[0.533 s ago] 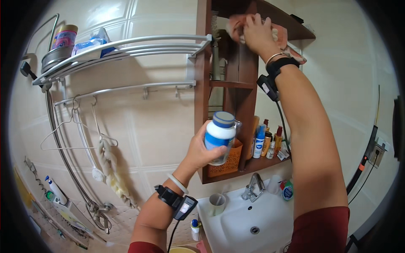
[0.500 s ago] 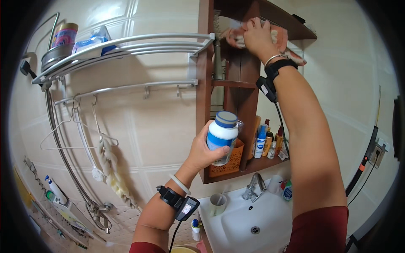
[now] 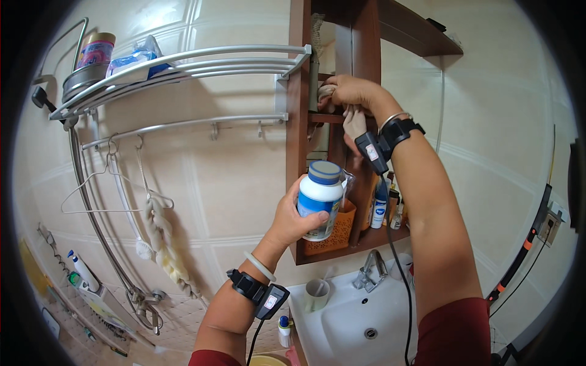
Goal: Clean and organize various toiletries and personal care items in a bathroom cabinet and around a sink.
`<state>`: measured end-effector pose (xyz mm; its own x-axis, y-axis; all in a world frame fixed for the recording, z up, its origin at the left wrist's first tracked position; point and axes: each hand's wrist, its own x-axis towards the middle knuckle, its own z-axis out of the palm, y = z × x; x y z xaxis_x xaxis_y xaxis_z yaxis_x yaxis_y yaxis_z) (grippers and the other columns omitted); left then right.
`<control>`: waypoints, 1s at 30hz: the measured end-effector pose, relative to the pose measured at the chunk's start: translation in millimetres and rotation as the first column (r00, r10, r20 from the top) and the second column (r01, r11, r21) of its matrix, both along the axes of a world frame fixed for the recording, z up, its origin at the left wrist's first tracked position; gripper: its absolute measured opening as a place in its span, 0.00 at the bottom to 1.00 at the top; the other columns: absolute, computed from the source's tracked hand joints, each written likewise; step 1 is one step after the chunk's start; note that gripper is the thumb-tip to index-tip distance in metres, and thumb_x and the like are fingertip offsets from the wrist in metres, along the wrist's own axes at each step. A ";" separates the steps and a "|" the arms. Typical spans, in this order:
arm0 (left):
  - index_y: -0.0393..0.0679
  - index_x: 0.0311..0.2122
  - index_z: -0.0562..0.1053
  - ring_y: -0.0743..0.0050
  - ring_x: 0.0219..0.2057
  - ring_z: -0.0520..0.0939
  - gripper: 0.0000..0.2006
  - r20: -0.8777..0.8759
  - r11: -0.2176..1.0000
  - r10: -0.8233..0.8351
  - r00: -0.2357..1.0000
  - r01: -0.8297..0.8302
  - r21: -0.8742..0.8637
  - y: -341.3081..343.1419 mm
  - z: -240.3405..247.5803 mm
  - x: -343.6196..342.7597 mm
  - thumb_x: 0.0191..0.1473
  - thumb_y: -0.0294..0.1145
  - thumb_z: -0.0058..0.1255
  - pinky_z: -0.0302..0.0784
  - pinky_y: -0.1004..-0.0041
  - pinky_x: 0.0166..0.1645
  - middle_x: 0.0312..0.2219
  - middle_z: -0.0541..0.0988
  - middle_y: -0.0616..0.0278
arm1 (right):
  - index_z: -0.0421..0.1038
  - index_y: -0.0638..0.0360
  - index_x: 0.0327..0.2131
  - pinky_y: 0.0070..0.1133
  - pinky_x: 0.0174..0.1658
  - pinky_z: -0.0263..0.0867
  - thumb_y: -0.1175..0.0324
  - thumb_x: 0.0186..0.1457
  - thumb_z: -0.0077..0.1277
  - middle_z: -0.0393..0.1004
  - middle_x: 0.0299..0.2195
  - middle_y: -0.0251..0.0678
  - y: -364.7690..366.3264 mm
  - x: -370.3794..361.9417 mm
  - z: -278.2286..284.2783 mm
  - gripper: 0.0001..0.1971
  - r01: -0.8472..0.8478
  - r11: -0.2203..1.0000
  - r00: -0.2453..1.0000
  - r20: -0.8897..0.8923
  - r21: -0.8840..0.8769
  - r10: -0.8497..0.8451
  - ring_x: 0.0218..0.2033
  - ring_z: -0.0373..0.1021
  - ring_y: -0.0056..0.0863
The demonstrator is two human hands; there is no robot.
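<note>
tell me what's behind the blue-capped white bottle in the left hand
Behind the bottle, part of an orange perforated basket shows, standing in the brown cabinet. The bottle, gripped by the left hand, covers its upper left; anything hidden there cannot be seen.

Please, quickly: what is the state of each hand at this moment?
Left hand: closed around a white-and-blue bottle.
Right hand: holding a crumpled cloth at the brown cabinet; fingertips partly hidden.

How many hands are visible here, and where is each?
2: the left hand grips the white bottle; the right hand holds a cloth at the brown cabinet.
</note>
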<state>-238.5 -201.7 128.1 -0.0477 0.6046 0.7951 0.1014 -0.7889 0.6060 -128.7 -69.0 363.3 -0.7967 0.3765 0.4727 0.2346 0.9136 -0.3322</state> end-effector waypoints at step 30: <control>0.31 0.56 0.53 0.67 0.55 0.59 0.53 -0.078 0.897 -0.414 0.907 0.391 -0.209 -69.0 40.6 36.4 0.25 0.48 0.66 0.53 0.70 0.58 0.55 0.53 0.57 | 0.72 0.55 0.30 0.30 0.35 0.68 0.62 0.35 0.58 0.74 0.27 0.45 -102.8 83.9 -111.2 0.15 -0.168 0.849 0.979 0.187 0.500 0.084 0.30 0.71 0.44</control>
<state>-202.1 -270.7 168.7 0.3175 0.6878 0.6528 -0.1216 -0.6532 0.7474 -44.7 -171.8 252.1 -0.8985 0.0064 0.4390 0.1145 0.9687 0.2203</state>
